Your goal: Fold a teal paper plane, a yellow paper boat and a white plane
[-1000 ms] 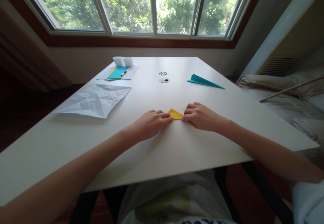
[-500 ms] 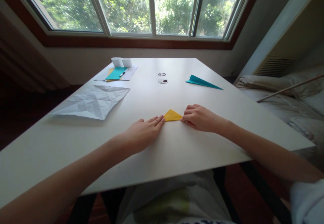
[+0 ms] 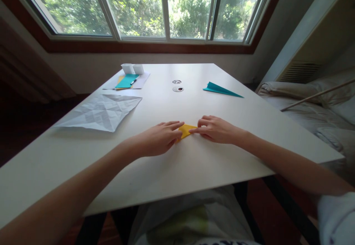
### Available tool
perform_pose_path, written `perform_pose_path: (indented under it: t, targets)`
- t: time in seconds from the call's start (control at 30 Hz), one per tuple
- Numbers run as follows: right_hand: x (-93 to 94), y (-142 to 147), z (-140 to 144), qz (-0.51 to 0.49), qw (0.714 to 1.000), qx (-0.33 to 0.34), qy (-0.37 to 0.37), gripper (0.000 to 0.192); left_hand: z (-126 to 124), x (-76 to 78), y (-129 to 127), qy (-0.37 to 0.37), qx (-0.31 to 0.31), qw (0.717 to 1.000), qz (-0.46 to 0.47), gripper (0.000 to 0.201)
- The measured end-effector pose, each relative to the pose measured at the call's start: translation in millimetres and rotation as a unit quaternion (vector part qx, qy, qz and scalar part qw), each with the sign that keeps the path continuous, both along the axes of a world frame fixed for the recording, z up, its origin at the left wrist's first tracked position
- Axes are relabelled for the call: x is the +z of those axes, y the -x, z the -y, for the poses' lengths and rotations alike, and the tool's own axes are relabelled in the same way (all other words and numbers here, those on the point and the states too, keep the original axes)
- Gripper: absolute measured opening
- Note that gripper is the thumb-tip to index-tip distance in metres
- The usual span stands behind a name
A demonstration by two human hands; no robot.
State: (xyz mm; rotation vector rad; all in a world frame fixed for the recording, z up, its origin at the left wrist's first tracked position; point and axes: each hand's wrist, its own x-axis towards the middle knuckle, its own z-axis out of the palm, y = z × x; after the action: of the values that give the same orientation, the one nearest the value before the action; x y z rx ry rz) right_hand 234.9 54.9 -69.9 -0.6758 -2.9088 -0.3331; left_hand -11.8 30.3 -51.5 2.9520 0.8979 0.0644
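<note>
On the tabletop, your left hand, fingers parted, and right hand, index finger extended, touch opposite ends of the folded yellow paper, though whether either pinches it is unclear, with a teal paper dart beyond it to the right.

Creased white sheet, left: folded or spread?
Spread: the white sheet lies open on the table, crossing fold lines showing over its surface.

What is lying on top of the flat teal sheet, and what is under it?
A pen lies over the right part of the teal sheet. Parts of a yellow sheet and white paper show beneath; whatever else it covers cannot be seen.
</note>
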Motion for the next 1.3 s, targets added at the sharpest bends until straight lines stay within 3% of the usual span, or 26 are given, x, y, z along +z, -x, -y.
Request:
perform_pose_path:
  t: [0.1,0.2,0.47,0.67,0.8,0.97,1.3]
  targets:
    - [-0.4,-0.8,-1.5,-0.005,1.000,0.001,0.006,0.033,-8.1,-0.4,3.0,0.059,-0.007,0.998,0.012,0.022]
    - [-1.1,-1.3,-1.5,-0.019,1.000,0.004,0.020,0.033,-10.8,0.8,3.7,0.077,0.033,0.996,0.006,0.022]
    - [-5.7,-0.1,-5.5,-0.069,0.995,-0.014,0.068,0.028,-17.1,-8.6,-12.1,0.001,0.058,0.995,0.079,0.017]
    - [-9.0,4.3,-8.7,-0.072,0.996,-0.038,0.035,0.023,-19.9,-17.7,-24.4,-0.059,0.110,0.989,0.083,0.023]
    - [-6.2,6.7,-6.9,-0.087,0.994,-0.057,0.016,0.022,-18.6,-15.3,-26.3,-0.059,0.113,0.989,0.081,0.020]
    - [1.0,6.5,-1.9,-0.181,0.980,-0.083,0.015,0.023,-18.3,-14.3,-21.3,-0.055,0.119,0.987,0.093,0.023]
    - [-3.0,18.8,14.3,-0.152,0.980,-0.035,0.121,0.033,-18.9,-18.5,-15.2,-0.042,0.154,0.977,0.140,0.019]
